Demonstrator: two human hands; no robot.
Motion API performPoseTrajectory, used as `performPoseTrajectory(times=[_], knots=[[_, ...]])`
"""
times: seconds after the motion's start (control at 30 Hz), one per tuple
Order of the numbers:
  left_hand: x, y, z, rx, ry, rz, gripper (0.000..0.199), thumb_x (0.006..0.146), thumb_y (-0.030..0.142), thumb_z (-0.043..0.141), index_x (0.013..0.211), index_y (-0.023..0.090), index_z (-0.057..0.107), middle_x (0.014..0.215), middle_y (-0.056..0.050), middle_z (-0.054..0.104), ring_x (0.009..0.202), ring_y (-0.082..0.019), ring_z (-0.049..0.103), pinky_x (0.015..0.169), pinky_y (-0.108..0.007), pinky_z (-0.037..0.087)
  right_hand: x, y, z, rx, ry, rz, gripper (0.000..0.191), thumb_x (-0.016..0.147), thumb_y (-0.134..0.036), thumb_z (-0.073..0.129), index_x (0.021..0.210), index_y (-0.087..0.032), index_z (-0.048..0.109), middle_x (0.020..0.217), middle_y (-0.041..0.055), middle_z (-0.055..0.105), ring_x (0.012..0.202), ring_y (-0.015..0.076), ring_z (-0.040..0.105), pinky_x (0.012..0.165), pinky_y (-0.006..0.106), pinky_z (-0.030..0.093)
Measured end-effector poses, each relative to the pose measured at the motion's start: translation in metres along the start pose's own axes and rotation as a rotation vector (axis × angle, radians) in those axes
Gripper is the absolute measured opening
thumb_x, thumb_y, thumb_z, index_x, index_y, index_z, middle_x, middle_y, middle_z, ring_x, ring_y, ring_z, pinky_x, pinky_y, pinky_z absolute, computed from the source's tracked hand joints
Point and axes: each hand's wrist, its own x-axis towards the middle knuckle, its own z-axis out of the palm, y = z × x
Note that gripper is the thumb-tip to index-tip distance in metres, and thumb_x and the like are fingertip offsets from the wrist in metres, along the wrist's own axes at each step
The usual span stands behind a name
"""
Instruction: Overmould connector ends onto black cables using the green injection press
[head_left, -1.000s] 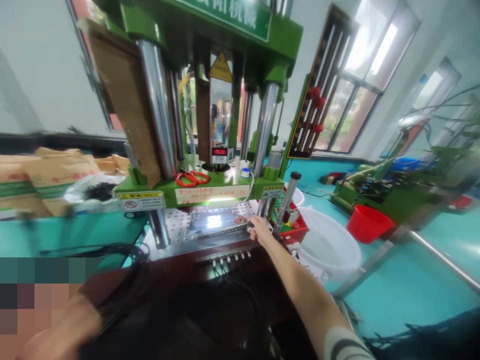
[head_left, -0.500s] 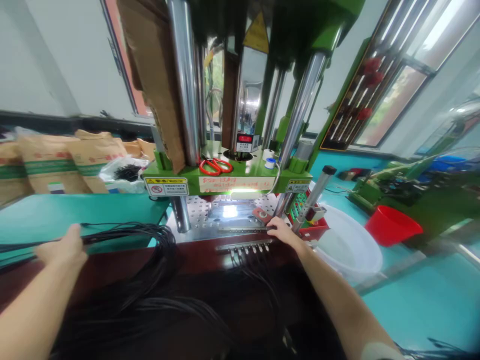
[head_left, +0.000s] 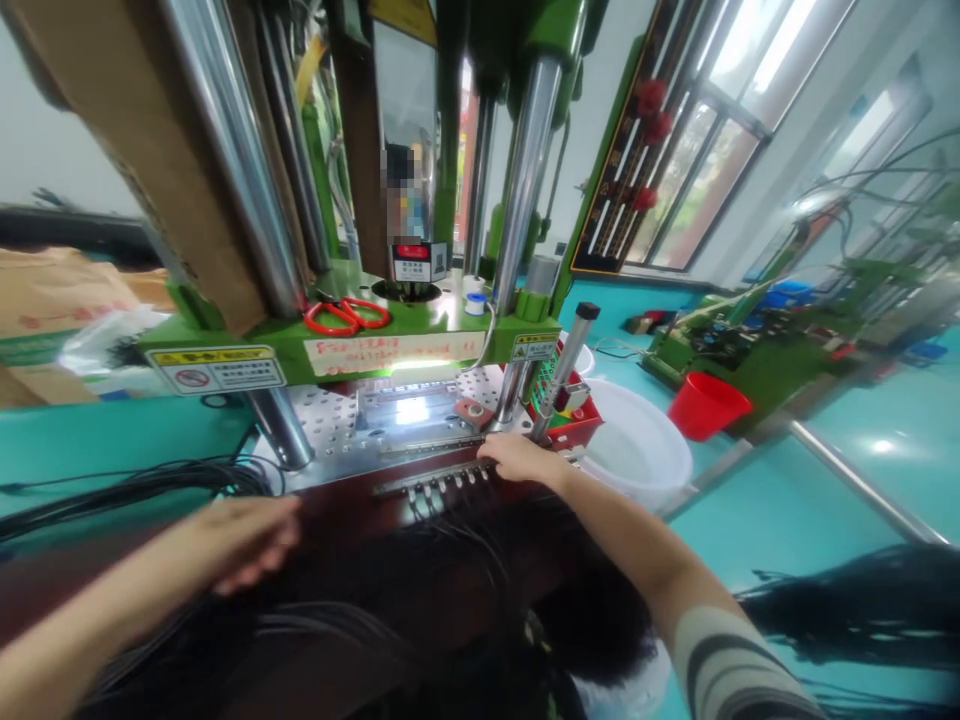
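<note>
While the right hand rests fingers-down on the right end of the plug row, which runs left-right mid-frame, the left hand sits lower left, loosely curled over black cables; can't tell if either grip's actually pinching anything.

This is a factory floor, a moulding or pressing workshop. A tall green vertical press with polished steel columns stands over a perforated metal bed plate, and yellow warning labels are stuck along its green frame. Bundles of thin black cables lie across the teal workbench. Brown paper material sacks are stacked at the left. Further green machines line the teal-painted floor, with a red plastic bucket and a white plastic tub beside them.
</note>
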Motion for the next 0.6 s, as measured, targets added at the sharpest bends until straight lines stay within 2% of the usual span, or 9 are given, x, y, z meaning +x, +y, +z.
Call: performPoseTrajectory(times=[0.07, 0.13, 0.2, 0.3, 0.4, 0.5, 0.6], knots=[[-0.016, -0.006, 0.060, 0.013, -0.313, 0.044, 0.018, 0.063, 0.024, 0.068, 0.075, 0.011, 0.063, 0.064, -0.006, 0.065, 0.059, -0.016, 0.058, 0.048, -0.020, 0.043, 0.004, -0.006, -0.009, -0.038, -0.048, 0.015, 0.034, 0.060, -0.002, 0.049, 0.086, -0.018, 0.066, 0.088, 0.0072, 0.062, 0.076, 0.0201, 0.056, 0.064, 0.027, 0.038], [-0.024, -0.019, 0.104, -0.146, -0.367, 0.029, 0.028, 0.059, 0.017, 0.071, 0.085, 0.009, 0.064, 0.084, -0.011, 0.067, 0.084, -0.020, 0.060, 0.067, -0.021, 0.046, 0.009, -0.012, -0.020, -0.068, -0.074, 0.051, 0.031, 0.059, -0.003, 0.050, 0.080, -0.018, 0.067, 0.086, 0.0073, 0.063, 0.072, 0.0201, 0.057, 0.058, 0.026, 0.037], [-0.025, -0.032, 0.133, -0.241, -0.367, 0.017, 0.038, 0.059, 0.019, 0.072, 0.094, 0.010, 0.062, 0.094, -0.013, 0.065, 0.093, -0.022, 0.058, 0.075, -0.023, 0.046, 0.014, -0.015, -0.031, -0.089, -0.073, 0.108, 0.030, 0.059, -0.004, 0.050, 0.078, -0.018, 0.068, 0.085, 0.0073, 0.064, 0.073, 0.0204, 0.057, 0.057, 0.025, 0.036], [-0.021, -0.042, 0.162, -0.324, -0.329, -0.019, 0.048, 0.063, 0.030, 0.068, 0.104, 0.009, 0.053, 0.099, -0.015, 0.063, 0.091, -0.021, 0.059, 0.080, -0.028, 0.045, 0.022, -0.016, -0.043, -0.087, -0.050, 0.190, 0.031, 0.058, -0.005, 0.050, 0.080, -0.018, 0.068, 0.081, 0.0064, 0.066, 0.076, 0.0202, 0.058, 0.059, 0.024, 0.036], [-0.018, -0.040, 0.184, -0.428, -0.328, -0.098, 0.054, 0.066, 0.031, 0.067, 0.109, 0.009, 0.044, 0.096, -0.016, 0.063, 0.085, -0.018, 0.061, 0.079, -0.029, 0.046, 0.030, -0.011, -0.052, -0.038, -0.017, 0.222, 0.031, 0.057, -0.005, 0.050, 0.079, -0.017, 0.068, 0.081, 0.0049, 0.067, 0.078, 0.0183, 0.058, 0.061, 0.022, 0.036], [-0.011, -0.028, 0.200, -0.496, -0.455, -0.128, 0.051, 0.066, 0.030, 0.067, 0.106, 0.012, 0.042, 0.090, -0.013, 0.066, 0.078, -0.016, 0.063, 0.072, -0.025, 0.046, 0.044, -0.003, -0.059, 0.039, 0.024, 0.239, 0.028, 0.059, -0.006, 0.050, 0.079, -0.016, 0.068, 0.080, 0.0023, 0.067, 0.076, 0.0154, 0.058, 0.057, 0.019, 0.035], [0.006, -0.012, 0.206, -0.541, -0.559, -0.111, 0.041, 0.067, 0.036, 0.065, 0.097, 0.017, 0.043, 0.088, -0.012, 0.067, 0.077, -0.019, 0.064, 0.064, -0.026, 0.047, 0.065, 0.004, -0.063, 0.103, 0.071, 0.283, 0.028, 0.061, -0.005, 0.052, 0.082, -0.015, 0.068, 0.080, 0.0010, 0.067, 0.076, 0.0149, 0.058, 0.057, 0.019, 0.037]])
